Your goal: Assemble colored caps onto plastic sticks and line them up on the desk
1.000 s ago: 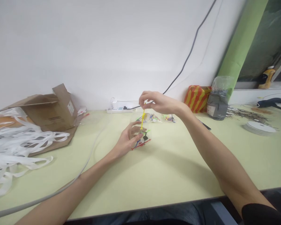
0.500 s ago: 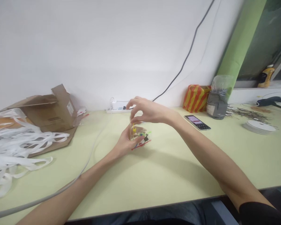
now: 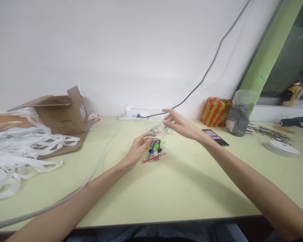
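Observation:
My left hand (image 3: 139, 148) is closed on a small clear plastic bag (image 3: 155, 153) of colourful plastic pieces, held just above the table. Red, blue, green, black and yellow parts show through it, some of them arrow-shaped. My right hand (image 3: 179, 125) hangs apart from the bag, to its upper right, fingers extended and holding nothing. Behind the bag, near the wall, more small colourful pieces in clear wrapping (image 3: 156, 128) lie on the table, partly hidden by my right hand.
At left, an open cardboard box (image 3: 63, 117) stands beside heaped white ribbon (image 3: 37, 144). A power strip (image 3: 131, 114) lies along the wall. To the right are a phone (image 3: 215, 137), a striped bag (image 3: 214, 111), a grey bag (image 3: 237, 117) and a white spool (image 3: 281, 147). A cable (image 3: 93, 174) crosses my left forearm.
My right hand has moved right, away from the bag, and its fingers have straightened. The bag in my left hand shows more fully, and the pieces behind have come into sight.

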`<move>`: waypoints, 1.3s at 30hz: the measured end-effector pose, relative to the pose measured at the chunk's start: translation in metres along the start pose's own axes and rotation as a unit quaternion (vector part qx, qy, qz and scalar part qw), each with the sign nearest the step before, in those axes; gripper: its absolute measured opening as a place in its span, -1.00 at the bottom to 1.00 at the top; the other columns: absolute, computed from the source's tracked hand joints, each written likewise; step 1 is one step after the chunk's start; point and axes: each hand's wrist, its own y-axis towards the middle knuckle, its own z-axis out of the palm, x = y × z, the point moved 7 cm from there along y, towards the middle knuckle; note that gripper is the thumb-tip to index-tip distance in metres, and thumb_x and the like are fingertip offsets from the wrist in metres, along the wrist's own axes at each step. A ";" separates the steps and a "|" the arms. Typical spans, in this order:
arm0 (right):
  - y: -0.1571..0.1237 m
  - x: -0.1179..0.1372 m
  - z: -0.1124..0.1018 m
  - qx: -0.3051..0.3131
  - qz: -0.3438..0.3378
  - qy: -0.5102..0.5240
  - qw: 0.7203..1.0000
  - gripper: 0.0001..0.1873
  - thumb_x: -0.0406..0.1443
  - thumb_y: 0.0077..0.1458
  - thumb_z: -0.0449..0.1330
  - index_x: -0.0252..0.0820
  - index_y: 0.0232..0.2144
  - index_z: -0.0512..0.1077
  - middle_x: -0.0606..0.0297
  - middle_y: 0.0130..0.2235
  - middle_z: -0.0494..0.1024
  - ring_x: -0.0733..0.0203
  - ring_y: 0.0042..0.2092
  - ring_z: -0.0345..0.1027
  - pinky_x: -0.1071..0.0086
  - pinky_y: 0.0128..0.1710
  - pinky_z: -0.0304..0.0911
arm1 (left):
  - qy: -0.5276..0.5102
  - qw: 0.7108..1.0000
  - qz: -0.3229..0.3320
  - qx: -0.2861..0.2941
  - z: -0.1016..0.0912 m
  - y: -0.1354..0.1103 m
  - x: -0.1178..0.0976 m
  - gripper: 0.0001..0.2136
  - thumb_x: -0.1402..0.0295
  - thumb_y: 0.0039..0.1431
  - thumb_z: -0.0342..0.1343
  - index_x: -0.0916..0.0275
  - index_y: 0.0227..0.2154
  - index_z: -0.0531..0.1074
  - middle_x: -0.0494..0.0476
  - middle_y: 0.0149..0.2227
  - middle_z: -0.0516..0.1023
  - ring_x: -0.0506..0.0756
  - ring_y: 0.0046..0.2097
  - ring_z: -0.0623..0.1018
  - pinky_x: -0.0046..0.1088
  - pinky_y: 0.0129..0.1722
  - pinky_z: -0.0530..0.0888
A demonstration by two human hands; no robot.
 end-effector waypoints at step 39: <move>-0.064 -0.083 0.056 -0.155 0.147 0.263 0.941 -0.72 -0.13 0.04 0.27 -0.19 -0.25 0.54 0.23 -0.28 0.56 0.21 -0.26 0.38 0.32 -0.15 0.24 | 0.039 0.998 -0.057 -0.006 -0.010 0.006 0.014 -0.53 0.05 0.12 0.26 0.30 -0.03 0.51 0.37 -0.11 0.66 0.24 -0.18 0.67 -0.19 -0.11 0.55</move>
